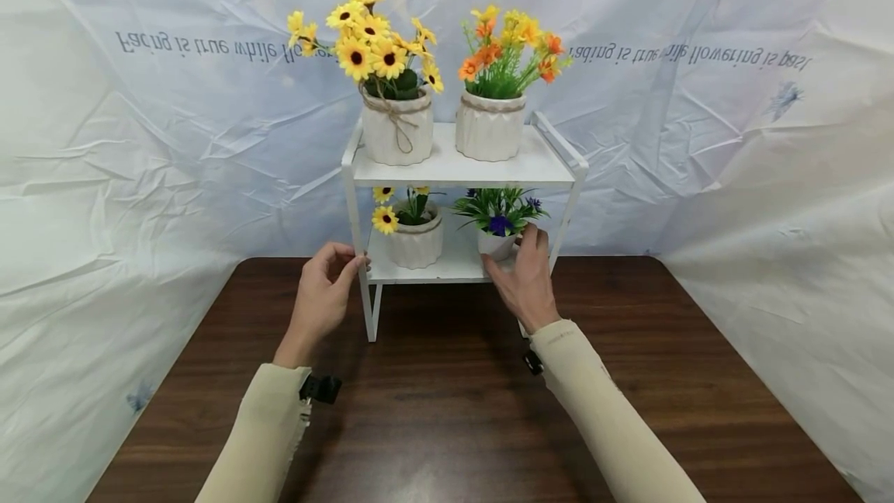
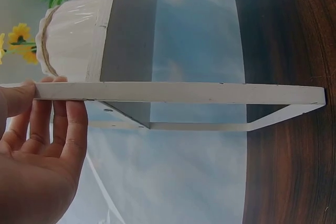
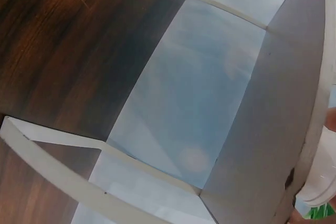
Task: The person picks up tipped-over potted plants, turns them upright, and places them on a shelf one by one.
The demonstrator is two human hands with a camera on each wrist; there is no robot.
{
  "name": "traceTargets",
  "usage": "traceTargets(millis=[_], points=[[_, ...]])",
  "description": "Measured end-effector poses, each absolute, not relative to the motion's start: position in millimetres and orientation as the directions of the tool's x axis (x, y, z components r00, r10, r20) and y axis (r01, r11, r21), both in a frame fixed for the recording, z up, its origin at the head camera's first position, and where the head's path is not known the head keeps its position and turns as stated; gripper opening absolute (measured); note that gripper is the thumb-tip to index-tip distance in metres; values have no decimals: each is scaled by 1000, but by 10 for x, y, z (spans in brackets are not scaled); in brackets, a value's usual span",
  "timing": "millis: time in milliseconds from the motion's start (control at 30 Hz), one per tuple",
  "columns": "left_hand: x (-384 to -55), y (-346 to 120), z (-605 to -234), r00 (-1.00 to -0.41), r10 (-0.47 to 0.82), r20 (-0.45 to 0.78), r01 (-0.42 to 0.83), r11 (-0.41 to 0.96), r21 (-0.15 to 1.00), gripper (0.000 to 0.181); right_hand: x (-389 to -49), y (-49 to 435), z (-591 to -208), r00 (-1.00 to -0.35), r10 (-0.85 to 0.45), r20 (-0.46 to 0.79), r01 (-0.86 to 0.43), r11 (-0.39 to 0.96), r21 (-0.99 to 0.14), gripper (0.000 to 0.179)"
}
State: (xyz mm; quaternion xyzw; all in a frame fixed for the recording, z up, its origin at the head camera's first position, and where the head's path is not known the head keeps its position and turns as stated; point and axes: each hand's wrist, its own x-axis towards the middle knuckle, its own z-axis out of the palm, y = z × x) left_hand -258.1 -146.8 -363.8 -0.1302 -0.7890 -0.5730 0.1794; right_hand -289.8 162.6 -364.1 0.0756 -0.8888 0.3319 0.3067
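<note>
A white two-tier shelf (image 1: 461, 172) stands on the dark wooden table. My left hand (image 1: 323, 289) pinches its left front post (image 2: 173, 92), thumb on one side and fingers on the other, as the left wrist view shows. On the lower tier, my right hand (image 1: 524, 278) grips a small white pot (image 1: 494, 244) with purple flowers (image 1: 500, 225) and green leaves. In the right wrist view only fingertips and part of that white pot (image 3: 321, 174) show at the right edge. Left of it on the same tier is a ribbed white pot (image 1: 417, 243) of yellow flowers.
The upper tier carries a twine-tied pot (image 1: 396, 130) of yellow sunflowers and a pot (image 1: 491, 130) of orange and yellow flowers. A printed cloth (image 1: 209, 146) hangs behind and on both sides. The brown table (image 1: 433, 410) spreads in front of the shelf.
</note>
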Motion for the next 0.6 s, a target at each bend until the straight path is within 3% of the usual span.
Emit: traceTargets(millis=[400,600], points=[[-2484,-1463,-3609,-887,10,461,413,463,784,24,-2569,1728,-3567,-869,-27,494,-348,744,-571,88],[-2343,-1523,-3517,-886,47,462,381,641,666,32,-2348,1858,-3484,-823,-134,553,-442,762,-474,77]])
